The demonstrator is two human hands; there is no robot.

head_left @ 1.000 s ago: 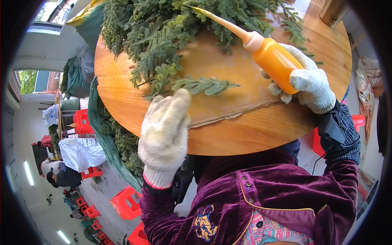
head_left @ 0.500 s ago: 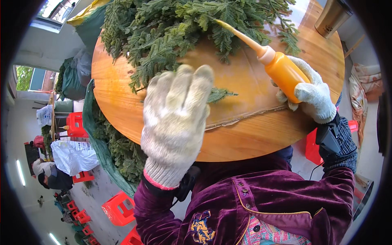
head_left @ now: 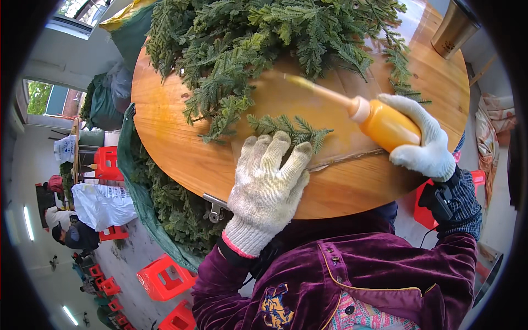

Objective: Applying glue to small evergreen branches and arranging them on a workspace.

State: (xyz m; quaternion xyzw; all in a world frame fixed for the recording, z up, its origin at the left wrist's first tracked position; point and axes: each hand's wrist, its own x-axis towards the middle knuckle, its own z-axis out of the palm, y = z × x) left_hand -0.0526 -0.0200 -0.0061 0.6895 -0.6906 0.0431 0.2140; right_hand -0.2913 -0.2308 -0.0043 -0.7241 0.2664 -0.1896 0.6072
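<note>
My right hand (head_left: 423, 140), in a white knit glove, is wrapped round a squeeze bottle (head_left: 389, 125) of orange liquid. Its long pale nozzle points up and left over the cardboard sheet (head_left: 360, 153) on the round wooden table. Palm down, my left hand (head_left: 269, 179) lies at the table's near part in a stained glove, fingers extended and slightly apart. Its fingertips meet the near edge of a small green fir sprig (head_left: 294, 131); I cannot tell whether they press on it. Beyond both hands spreads a heap of fir branches (head_left: 236, 49).
A steel tumbler (head_left: 454, 27) stands at the table's far right. Left of the table, a green sack (head_left: 135, 181) holds more fir branches, with a metal clip (head_left: 214, 207) by the table edge. Red stools (head_left: 166, 276) stand on the floor, and a person (head_left: 74, 234) is farther off.
My left hand has moved right and nearer me, uncovering more of the sprig, which has shifted. The bottle has tipped flatter in my right hand, its nozzle tip now lower and clear of the branches.
</note>
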